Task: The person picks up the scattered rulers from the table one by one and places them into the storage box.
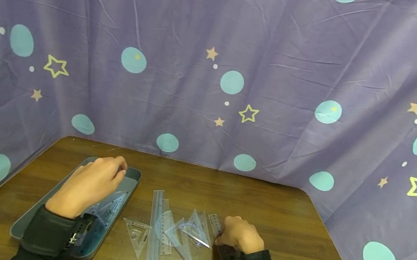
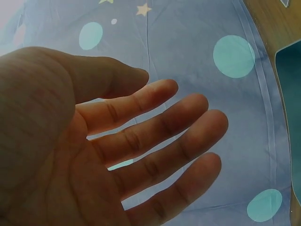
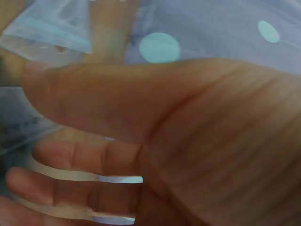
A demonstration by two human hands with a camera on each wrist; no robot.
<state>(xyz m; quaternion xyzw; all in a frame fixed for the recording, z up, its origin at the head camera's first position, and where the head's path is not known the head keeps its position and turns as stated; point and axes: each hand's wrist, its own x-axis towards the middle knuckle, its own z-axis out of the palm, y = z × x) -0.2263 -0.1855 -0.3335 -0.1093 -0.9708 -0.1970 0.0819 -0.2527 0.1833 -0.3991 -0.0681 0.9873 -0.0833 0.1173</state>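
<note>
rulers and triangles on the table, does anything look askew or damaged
Yes, askew: the clear triangles right of the tall ruler overlap one another at different angles, a loose jumble on the table. No breakage stands out, though small cracks would be too fine to tell.

Tray partly hidden behind left hand, clear triangle blurred in right-wrist view
</note>
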